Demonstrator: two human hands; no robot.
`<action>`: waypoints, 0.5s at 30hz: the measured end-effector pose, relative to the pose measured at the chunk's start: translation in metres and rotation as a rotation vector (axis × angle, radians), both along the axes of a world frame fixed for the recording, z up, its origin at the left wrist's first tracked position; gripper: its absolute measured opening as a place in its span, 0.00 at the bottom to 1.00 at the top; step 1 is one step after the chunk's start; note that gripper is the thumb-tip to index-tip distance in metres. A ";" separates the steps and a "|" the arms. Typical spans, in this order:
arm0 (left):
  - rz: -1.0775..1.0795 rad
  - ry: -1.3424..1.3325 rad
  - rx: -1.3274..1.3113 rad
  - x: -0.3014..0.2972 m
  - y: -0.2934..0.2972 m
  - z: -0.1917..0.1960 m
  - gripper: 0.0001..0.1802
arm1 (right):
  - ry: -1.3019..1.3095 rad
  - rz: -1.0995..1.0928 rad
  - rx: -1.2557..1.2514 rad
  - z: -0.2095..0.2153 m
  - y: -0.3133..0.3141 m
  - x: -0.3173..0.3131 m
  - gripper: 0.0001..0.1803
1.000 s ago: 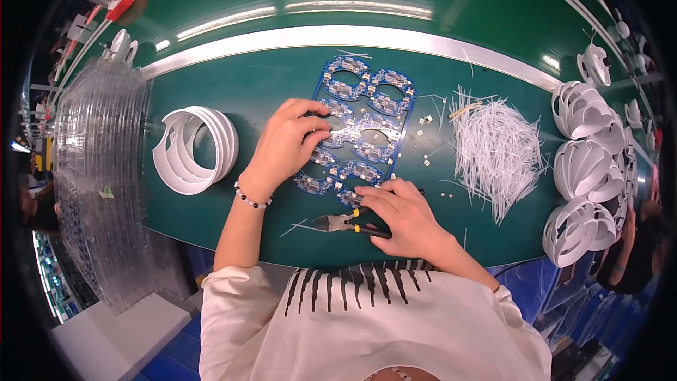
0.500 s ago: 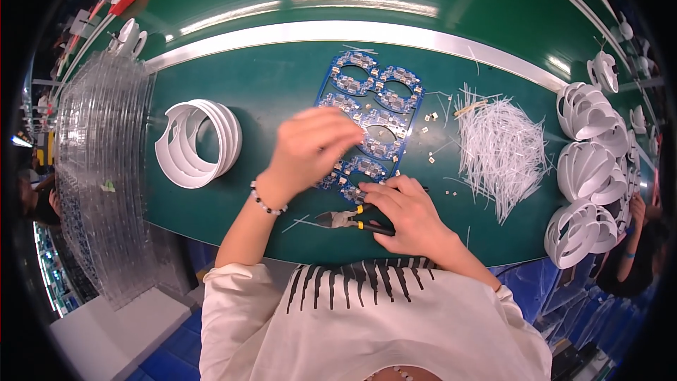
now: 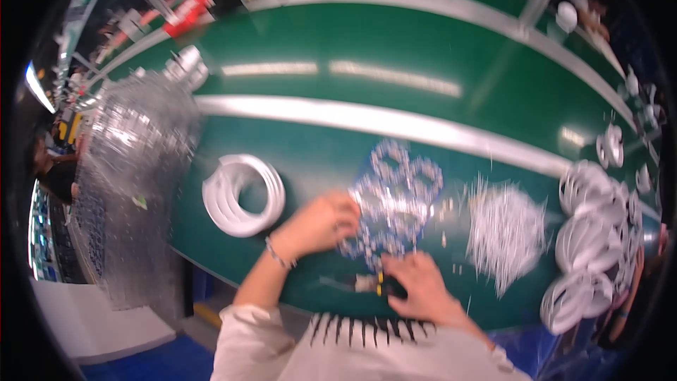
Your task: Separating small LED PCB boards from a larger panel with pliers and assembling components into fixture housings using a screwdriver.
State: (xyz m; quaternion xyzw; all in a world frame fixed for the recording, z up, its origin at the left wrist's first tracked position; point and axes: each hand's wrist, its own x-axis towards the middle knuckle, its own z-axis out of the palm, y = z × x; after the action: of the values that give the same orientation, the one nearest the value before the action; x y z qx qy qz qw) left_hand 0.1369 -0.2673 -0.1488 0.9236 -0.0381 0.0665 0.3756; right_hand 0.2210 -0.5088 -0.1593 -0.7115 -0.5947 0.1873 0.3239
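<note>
My left hand [image 3: 321, 223] is closed, fingers curled, at the left edge of a blue circuit board panel [image 3: 396, 204] with ring-shaped sections. What it pinches, if anything, is hidden by blur. My right hand [image 3: 422, 288] lies at the panel's near edge, its fingertips touching or close to it. Under its palm and fingers are the dark handles of diagonal cutters [image 3: 368, 283] with yellow bands, the jaws pointing left. A few thin white strips [image 3: 333, 282] lie beside the jaws.
A heap of thin white strips [image 3: 506, 233] lies right of the panel, with small pale pieces [image 3: 444, 240] between. White ring parts [image 3: 243, 195] stand at left, more white rings [image 3: 585, 240] at far right. Stacked clear plastic trays [image 3: 141, 148] line the left edge.
The view has shifted and blurred, so the table appears lower. My left hand has moved from over the panel to its left edge. My right hand stays on the cutters.
</note>
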 end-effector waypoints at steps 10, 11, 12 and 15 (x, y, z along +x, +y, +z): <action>0.022 0.070 -0.091 -0.005 -0.010 0.010 0.03 | -0.091 -0.039 0.178 0.025 -0.007 -0.007 0.22; 0.020 0.069 -0.081 -0.004 -0.007 0.011 0.03 | 0.041 -0.049 0.088 0.019 -0.009 -0.008 0.29; 0.031 0.011 -0.069 -0.002 -0.005 0.010 0.03 | 0.042 -0.052 0.094 0.018 -0.008 -0.007 0.29; 0.117 -0.208 -0.011 0.005 -0.014 0.008 0.03 | 0.000 -0.064 0.103 0.021 -0.006 -0.005 0.28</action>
State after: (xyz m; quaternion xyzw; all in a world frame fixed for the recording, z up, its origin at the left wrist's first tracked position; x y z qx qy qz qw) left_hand 0.1420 -0.2816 -0.1406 0.9103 -0.0226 0.1838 0.3702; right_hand 0.2157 -0.5149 -0.1385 -0.7126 -0.5804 0.1462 0.3659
